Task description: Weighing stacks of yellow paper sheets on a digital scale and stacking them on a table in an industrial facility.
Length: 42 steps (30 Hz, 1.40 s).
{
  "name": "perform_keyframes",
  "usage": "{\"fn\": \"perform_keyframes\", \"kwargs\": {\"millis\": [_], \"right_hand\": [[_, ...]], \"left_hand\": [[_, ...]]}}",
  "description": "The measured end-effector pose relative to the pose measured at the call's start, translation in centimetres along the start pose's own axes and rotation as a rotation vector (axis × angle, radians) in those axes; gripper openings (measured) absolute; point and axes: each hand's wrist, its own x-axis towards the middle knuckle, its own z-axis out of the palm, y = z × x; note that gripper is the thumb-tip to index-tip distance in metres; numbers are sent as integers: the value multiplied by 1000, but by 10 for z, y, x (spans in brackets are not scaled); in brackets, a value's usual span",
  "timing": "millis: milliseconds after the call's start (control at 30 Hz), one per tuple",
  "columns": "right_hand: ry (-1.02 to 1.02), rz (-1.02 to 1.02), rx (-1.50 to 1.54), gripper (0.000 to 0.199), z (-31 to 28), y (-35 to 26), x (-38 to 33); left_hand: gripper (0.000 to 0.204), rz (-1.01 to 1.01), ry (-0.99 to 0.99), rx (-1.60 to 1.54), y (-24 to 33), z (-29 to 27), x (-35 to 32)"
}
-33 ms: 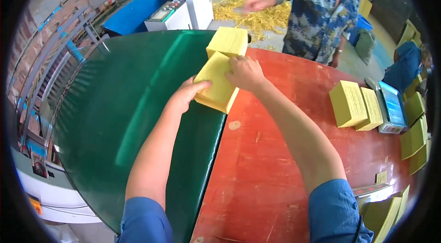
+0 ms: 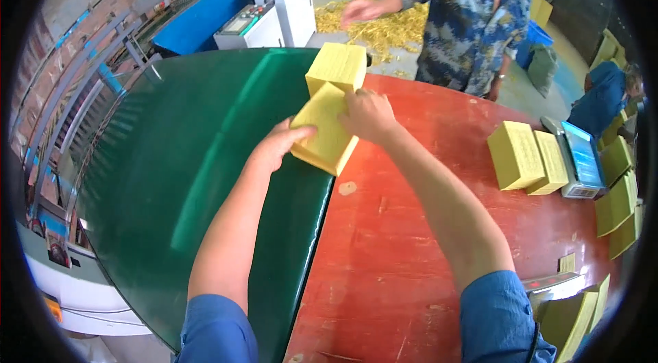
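Observation:
A stack of yellow paper (image 2: pixel 322 131) is gripped between my two hands over the seam where the green belt (image 2: pixel 171 150) meets the red tabletop (image 2: pixel 391 260). My left hand (image 2: pixel 279 145) is closed on its left side, thumb lying across the top. At the right far corner, my right hand (image 2: pixel 370 115) has its fingers curled over the edge. The held stack sits turned at an angle. Just beyond it, and apparently touching, a second yellow paper stack (image 2: pixel 336 65) stands on the belt. The undersides of both stacks are hidden.
Two yellow paper blocks (image 2: pixel 515 156) stand by a scale (image 2: pixel 584 157) on the right. More yellow stacks (image 2: pixel 615 205) line the far right edge. Across the table a co-worker in a camouflage jacket (image 2: pixel 466 27) stretches out an arm. Yellow scraps (image 2: pixel 384 23) litter the floor.
The co-worker's outstretched hand has shifted slightly left. My hands keep their hold on the paper stack, which looks almost unmoved.

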Motion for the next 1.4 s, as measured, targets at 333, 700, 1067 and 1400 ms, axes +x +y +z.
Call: {"fn": "perform_keyframes", "kwargs": {"millis": [333,700,1067,1400], "right_hand": [[-87,522,-155,33,-75,27,-292],[-191,617,125,33,-179,-79,-564],[-273,307,421,43,-123,-32,-544],[-177,361,453,49,-120,-70,-605]], "left_hand": [[67,35,-711,238,-21,177,-109],[82,-102,-1448,644,-13,278,-260],[101,423,-289,843,-25,268,-389],[68,-24,57,225,-113,312,-581]]}}
